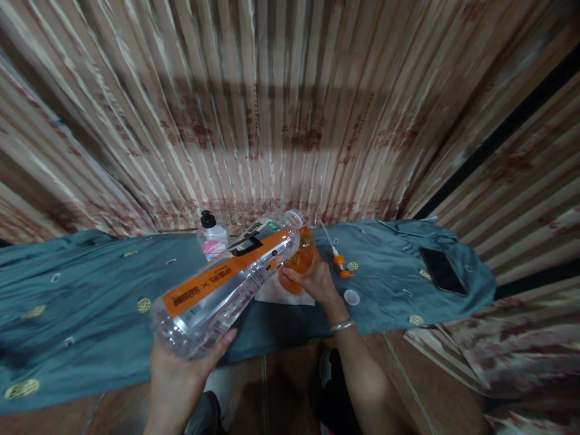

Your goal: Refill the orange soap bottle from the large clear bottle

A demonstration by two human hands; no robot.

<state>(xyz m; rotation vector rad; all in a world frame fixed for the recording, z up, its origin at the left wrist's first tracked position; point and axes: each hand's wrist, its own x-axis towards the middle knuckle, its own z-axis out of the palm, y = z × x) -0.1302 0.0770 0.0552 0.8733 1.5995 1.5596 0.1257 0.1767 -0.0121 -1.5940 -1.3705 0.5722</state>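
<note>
A large clear plastic bottle (226, 281) with an orange and silver label lies tilted in my left hand (190, 362), which is wrapped round its base end. Its open mouth points up and to the right, beside the top of an orange see-through bottle (301, 257). My right hand (315, 278) grips that orange bottle, which stands over a white sheet (285, 297). The big bottle partly hides it, so I cannot tell whether the two mouths touch. An orange pump head (339, 261) with a white tube lies to the right, near a small white cap (351, 297).
Behind the big bottle stands a clear bottle with a black cap (208, 220) and pink label. A black phone (441, 270) lies at the right on the teal patterned cloth (90, 272). Pleated curtains (272, 121) hang behind the table; tiled floor shows in front.
</note>
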